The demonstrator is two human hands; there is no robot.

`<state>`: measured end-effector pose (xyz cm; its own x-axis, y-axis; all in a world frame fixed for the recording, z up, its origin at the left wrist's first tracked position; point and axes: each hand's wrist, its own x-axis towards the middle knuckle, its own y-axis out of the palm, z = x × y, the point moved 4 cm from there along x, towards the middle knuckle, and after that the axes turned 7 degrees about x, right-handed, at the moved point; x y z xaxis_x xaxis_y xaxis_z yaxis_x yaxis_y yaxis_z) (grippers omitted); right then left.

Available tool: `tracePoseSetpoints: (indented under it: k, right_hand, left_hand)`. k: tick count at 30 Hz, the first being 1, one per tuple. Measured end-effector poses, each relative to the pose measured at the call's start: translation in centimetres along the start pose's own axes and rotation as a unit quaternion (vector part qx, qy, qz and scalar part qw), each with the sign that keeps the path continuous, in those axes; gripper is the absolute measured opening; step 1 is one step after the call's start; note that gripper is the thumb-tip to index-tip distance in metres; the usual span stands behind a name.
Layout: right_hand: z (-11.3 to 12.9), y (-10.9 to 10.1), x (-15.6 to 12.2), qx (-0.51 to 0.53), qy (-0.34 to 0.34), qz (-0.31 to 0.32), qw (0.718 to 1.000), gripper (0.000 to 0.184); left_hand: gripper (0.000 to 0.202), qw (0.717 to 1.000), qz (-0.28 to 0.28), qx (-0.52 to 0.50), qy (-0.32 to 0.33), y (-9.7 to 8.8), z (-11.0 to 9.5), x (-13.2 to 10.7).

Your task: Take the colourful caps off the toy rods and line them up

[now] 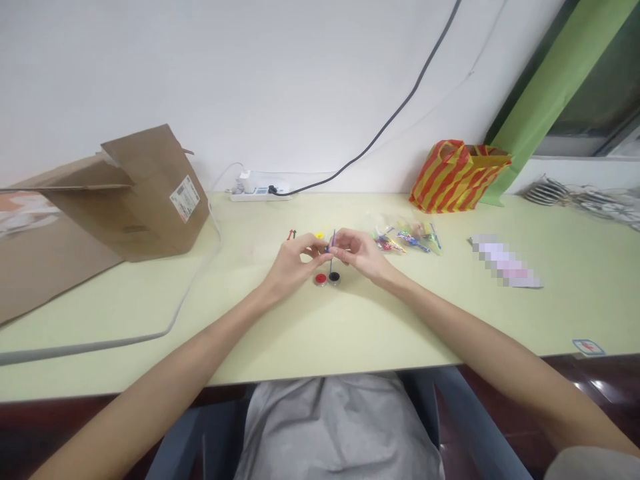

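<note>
Pinching a thin blue rod (333, 239) upright, the left hand (295, 261) and right hand (361, 255) press their grip together on it, just above a small round black pot (334, 277) beside a small round red pot (321, 279).

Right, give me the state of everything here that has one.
Thin blue stick, upright, between the hands
Left hand, curled, fingertips at the stick, grip unclear
Right hand, pinching the stick
Red pot, standing, lid unclear
Black pot, standing, lid unclear
Cardboard box, flap raised
Power strip, plugs in
Striped plastic bag, upright
</note>
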<state>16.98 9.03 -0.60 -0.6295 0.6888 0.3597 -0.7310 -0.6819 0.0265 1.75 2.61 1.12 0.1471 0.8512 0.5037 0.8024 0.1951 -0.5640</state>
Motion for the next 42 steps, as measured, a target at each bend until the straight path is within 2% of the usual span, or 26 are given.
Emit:
tracePoseSetpoints:
  k: [3,8,13,18,22,25,29,32,36,39,42]
  right_hand:
    - [0.6,0.4,-0.1,0.037,-0.005,-0.005,0.999,0.048]
    - [1.3,1.0,-0.3,0.049,0.015,0.013,0.999,0.046]
    - [0.8,-0.7,0.4,-0.003,0.024,-0.075,0.997,0.047]
    - [0.2,-2.0,3.9,-0.058,0.038,-0.121,0.99,0.041]
    - [-0.4,-0.8,8.0,-0.152,0.042,-0.089,0.983,0.026]
    - [-1.6,0.4,10.8,-0.244,0.038,-0.061,0.967,0.024]
    - [-3.9,1.0,13.0,-0.283,0.061,-0.069,0.955,0.018]
    - [-5.0,0.9,13.5,-0.301,0.077,-0.075,0.948,0.015]
    - [-5.2,0.8,13.1,-0.333,0.079,-0.067,0.937,0.025]
    - [-5.4,1.2,12.7,-0.432,0.069,-0.039,0.898,0.028]
    - [-5.9,1.9,12.5,-0.5,0.063,-0.019,0.863,0.022]
  left_hand:
    - [0.025,1.0,-0.012,-0.026,0.011,-0.4,-0.5,0.2]
    - [0.026,0.985,-0.073,-0.145,-0.064,-2.0,1.3,0.7]
    - [0.032,0.959,-0.18,-0.193,-0.102,-3.5,3.7,1.2]
    - [0.035,0.945,-0.238,-0.185,-0.13,-4.2,5.6,1.3]
    - [0.035,0.939,-0.26,-0.175,-0.139,-4.9,6.5,1.2]
    - [0.038,0.937,-0.271,-0.169,-0.141,-5.3,6.8,1.2]
    - [0.039,0.934,-0.28,-0.169,-0.143,-5.6,6.9,1.2]
    - [0.038,0.934,-0.279,-0.169,-0.141,-5.4,7.0,1.2]
    - [0.037,0.94,-0.266,-0.168,-0.13,-5.1,6.9,1.2]
    - [0.038,0.941,-0.267,-0.165,-0.125,-5.1,6.9,1.3]
    - [0.036,0.942,-0.27,-0.159,-0.12,-5.3,7.0,1.4]
